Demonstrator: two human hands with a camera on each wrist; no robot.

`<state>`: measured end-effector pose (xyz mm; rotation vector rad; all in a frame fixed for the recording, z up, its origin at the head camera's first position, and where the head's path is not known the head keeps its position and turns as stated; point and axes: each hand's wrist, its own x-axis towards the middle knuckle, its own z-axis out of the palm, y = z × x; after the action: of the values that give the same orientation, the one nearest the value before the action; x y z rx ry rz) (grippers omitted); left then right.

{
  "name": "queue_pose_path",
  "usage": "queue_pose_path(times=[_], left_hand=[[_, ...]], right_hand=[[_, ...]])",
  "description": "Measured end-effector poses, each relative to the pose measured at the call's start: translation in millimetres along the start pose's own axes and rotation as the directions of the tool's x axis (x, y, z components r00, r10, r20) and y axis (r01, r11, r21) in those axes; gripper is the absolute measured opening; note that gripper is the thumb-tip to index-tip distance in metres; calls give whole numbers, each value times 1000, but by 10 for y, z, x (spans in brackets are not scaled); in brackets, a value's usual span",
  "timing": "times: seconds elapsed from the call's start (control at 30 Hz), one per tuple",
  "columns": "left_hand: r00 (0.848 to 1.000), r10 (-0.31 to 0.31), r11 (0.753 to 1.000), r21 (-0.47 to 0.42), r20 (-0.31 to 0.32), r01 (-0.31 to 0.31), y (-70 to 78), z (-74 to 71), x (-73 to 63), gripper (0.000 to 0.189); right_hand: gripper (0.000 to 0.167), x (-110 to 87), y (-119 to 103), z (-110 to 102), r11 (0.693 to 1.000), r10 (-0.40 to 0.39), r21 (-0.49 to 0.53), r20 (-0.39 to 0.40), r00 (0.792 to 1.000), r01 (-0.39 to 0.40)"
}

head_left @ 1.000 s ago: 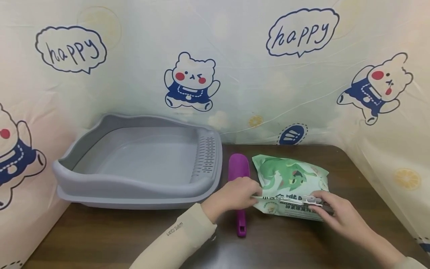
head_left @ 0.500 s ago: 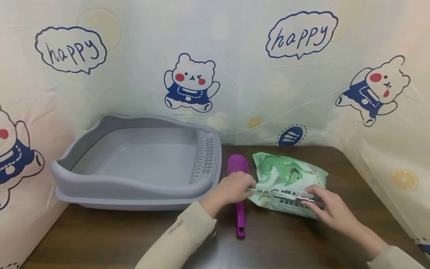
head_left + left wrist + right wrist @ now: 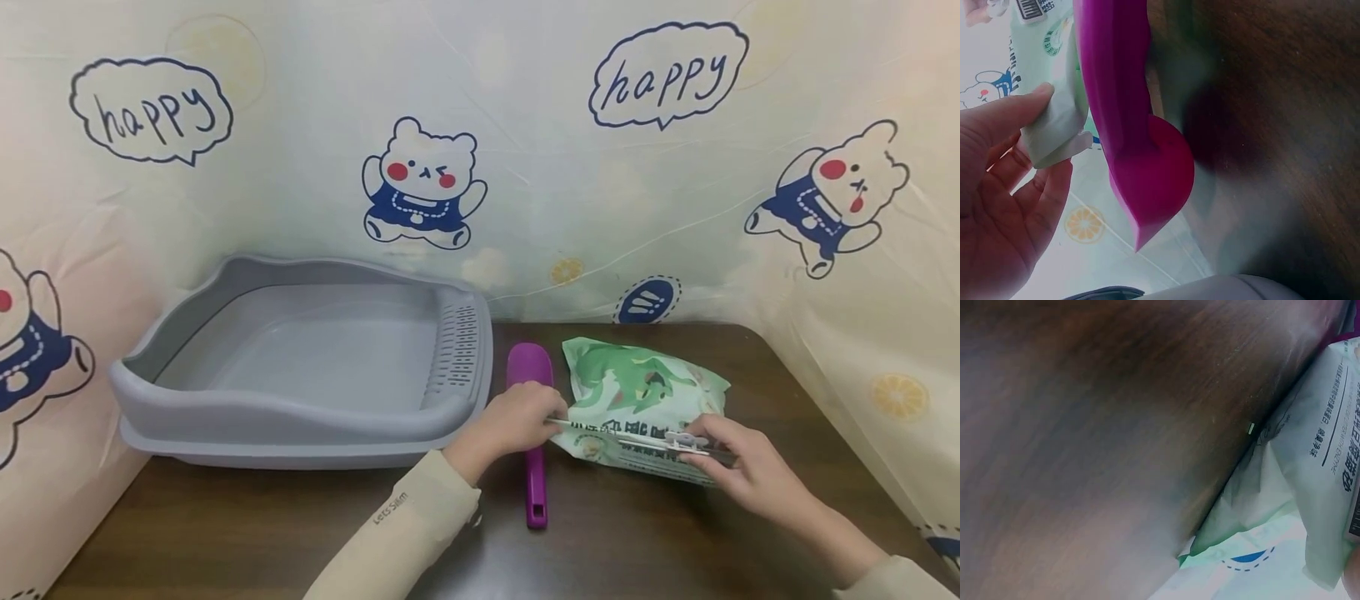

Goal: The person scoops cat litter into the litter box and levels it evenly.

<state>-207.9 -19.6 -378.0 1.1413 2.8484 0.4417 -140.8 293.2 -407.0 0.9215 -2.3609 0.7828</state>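
A green and white cat litter bag [image 3: 637, 383] lies on the table, its near edge folded into a narrow strip. My left hand [image 3: 516, 419] pinches the left end of that edge; in the left wrist view, thumb and fingers hold the pale bag corner [image 3: 1057, 134]. At the right part of the same edge, my right hand [image 3: 761, 471] pinches a small grey-white clip-like piece [image 3: 684, 442]. Only a fingertip [image 3: 1352, 575] of it shows in the right wrist view, beside the bag's printed side [image 3: 1322, 456]. Beneath my left hand lies a purple scoop [image 3: 530, 362], partly covered.
A large grey litter tray [image 3: 300, 433] with a slotted right end stands left of the scoop. The dark wooden table [image 3: 300, 525] runs beneath everything. A printed curtain [image 3: 525, 167] with bears and "happy" bubbles closes off the back and sides.
Both hands and the near edge of the bag have shifted slightly left and away from me. Both grips look the same, and the scoop and tray stay put.
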Motion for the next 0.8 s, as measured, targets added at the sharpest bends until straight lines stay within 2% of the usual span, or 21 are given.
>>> queue_pose_path(times=[0.37, 0.6, 0.8], left_hand=[[1000, -7, 1000, -12, -12, 7, -5, 22, -19, 9], [1000, -6, 1000, -10, -13, 6, -3, 21, -17, 8], [1000, -1, 1000, -6, -18, 1, -9, 25, -10, 8]], right_hand=[[49, -88, 23, -74, 1000, -5, -15, -20, 1000, 4], [49, -174, 48, -115, 999, 36, -4, -36, 999, -37], [50, -254, 52, -223, 995, 80, -56, -34, 996, -82]])
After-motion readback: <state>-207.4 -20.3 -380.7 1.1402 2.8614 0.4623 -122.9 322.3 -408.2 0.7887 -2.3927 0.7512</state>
